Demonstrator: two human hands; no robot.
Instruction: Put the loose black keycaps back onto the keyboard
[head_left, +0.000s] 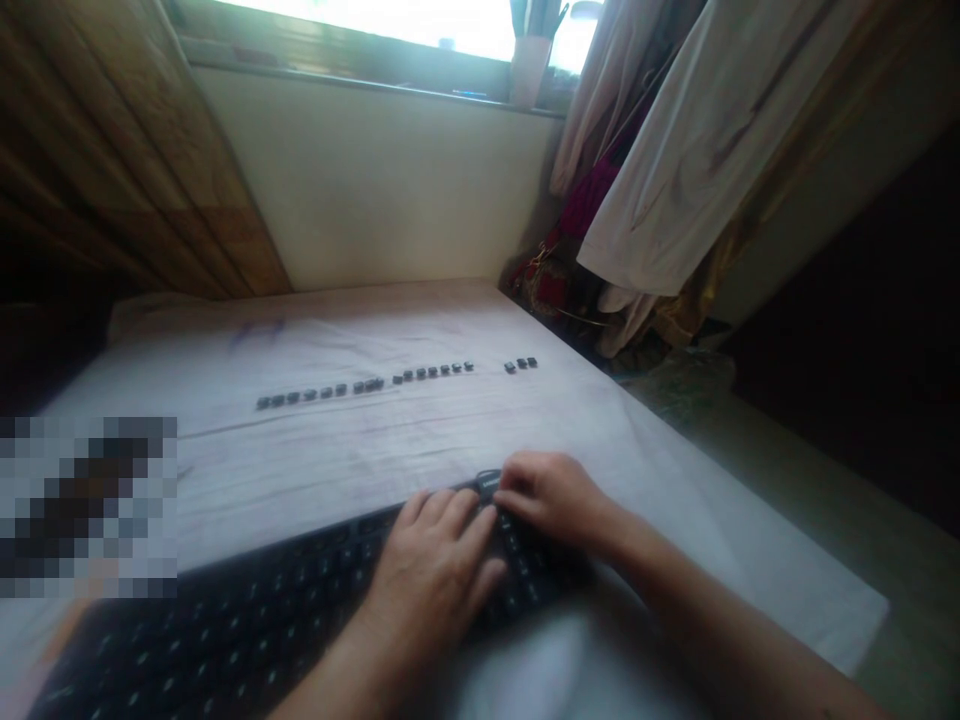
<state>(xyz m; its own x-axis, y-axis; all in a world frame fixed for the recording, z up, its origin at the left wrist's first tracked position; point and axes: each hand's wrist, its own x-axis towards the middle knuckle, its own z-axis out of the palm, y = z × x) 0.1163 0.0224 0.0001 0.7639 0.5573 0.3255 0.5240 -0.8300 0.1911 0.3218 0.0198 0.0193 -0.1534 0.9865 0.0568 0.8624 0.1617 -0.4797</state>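
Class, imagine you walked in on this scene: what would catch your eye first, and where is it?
First, the two hands at the near edge: the left hand lies flat on the right end of a black keyboard, and the right hand pinches at its far right corner. Next, a tidy row of small dark keycaps runs across the white cloth beyond. Bright light pours from the window at the top.

Both bare forearms are being extended forward from the lower edge of the view, converging toward the centre. The left hand is being held palm down, fingers together and lightly curved, knuckles raised. The right hand is being angled inward just beyond it, fingers bent downward, its fingertips close to the left hand's.
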